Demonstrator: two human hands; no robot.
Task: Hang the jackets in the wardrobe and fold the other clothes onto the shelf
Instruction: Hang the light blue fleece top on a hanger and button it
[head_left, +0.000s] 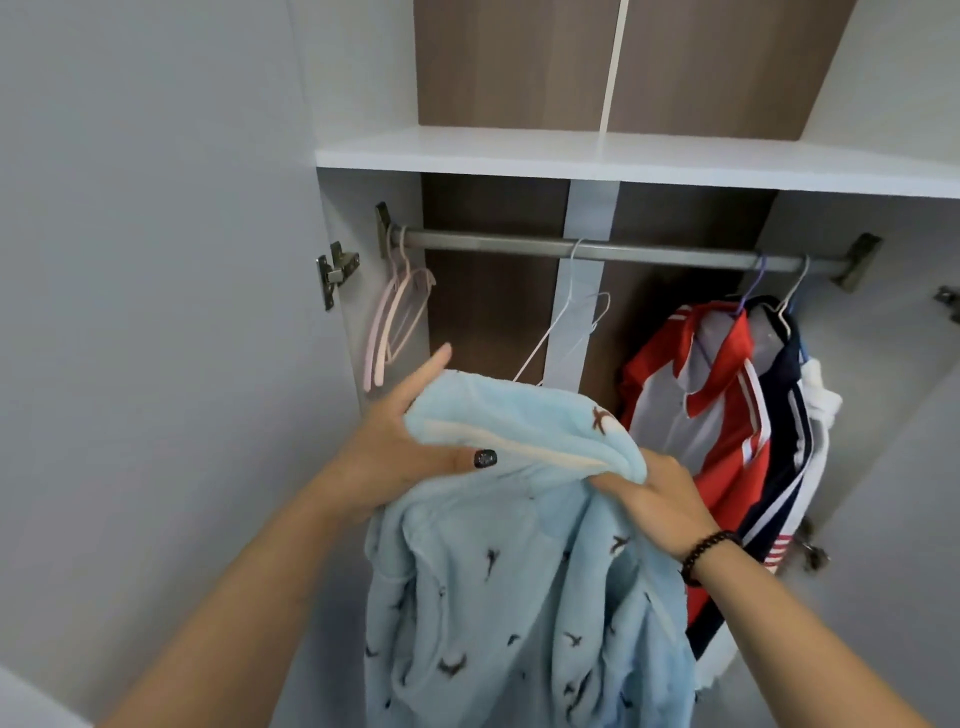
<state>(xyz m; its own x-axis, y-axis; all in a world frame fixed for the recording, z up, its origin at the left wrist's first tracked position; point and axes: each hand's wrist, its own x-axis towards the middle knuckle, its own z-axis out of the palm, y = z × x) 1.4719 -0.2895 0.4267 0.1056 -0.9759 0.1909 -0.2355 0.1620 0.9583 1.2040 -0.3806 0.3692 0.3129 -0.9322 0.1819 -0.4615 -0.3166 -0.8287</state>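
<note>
1. The left hand (410, 457) pinches the fleece (519, 545) at its upper left edge, thumb on top of the cloth and forefinger pointing straight out. The right hand (660, 499) has its fingers curled into a bunched fold at the upper right. The garment hangs between them in front of the open wardrobe, below the rail (597, 249).
2. The fleece is thick and slack; most of its weight hangs below two small grips, so a loosened pinch would likely let one side drop.
3. A white hanger (566, 332) hangs empty on the rail just behind the fleece. A lift could snag its wire or knock it off.
4. The red jacket (711, 410) and a navy one (784, 415) hang near the right hand; swinging fabric could drag them askew.
5. The shelf (623, 156) sits above; an unfolded bundle placed there may slump off.
</note>
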